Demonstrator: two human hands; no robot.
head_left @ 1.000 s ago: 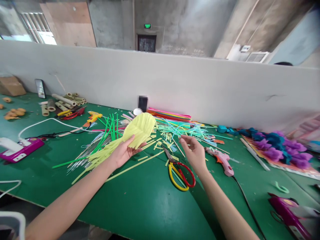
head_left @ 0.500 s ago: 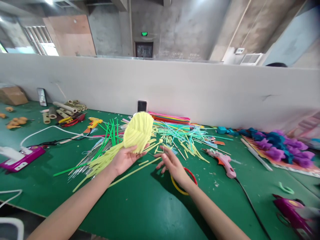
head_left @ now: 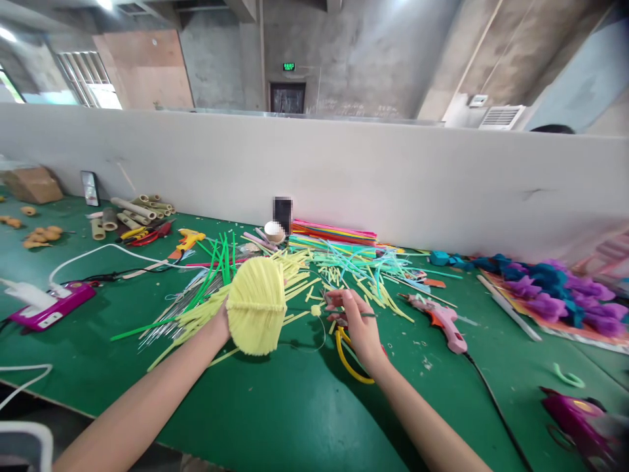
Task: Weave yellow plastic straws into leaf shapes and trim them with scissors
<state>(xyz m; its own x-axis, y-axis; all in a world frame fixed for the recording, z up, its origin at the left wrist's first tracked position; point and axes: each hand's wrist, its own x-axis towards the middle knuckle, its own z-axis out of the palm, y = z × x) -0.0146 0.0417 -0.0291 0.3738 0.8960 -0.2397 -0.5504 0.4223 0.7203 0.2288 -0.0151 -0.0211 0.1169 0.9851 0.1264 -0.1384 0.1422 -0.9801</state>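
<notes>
"Head view: what carries the setup?"

"Green worktop (head_left: 275,419), with a pale grey partition (head_left: 422,177) upright behind it. From where I stand, loose yellow strips (head_left: 196,321) lie left of centre, partly behind the left forearm."

"Main piece?"

"Yellow fuzzy pad (head_left: 256,305), rounded, one ridge across its face. Position: above the middle of the worktop, in the left hand (head_left: 226,319). That hand grips it from behind; fingers mostly hidden."

"And the right hand (head_left: 358,328)?"

"Fingers bent, pinching something slim. Pink glue gun (head_left: 445,321) lies to its right. Scissors (head_left: 344,365) lie beneath it, partly covered; whether touching, I cannot tell."

"Finer items?"

"The pinched one: a thin dark rod (head_left: 367,315), roughly level. Then a small yellow bobble (head_left: 316,310) just beside the right fingertips; its support I cannot make out."
</notes>
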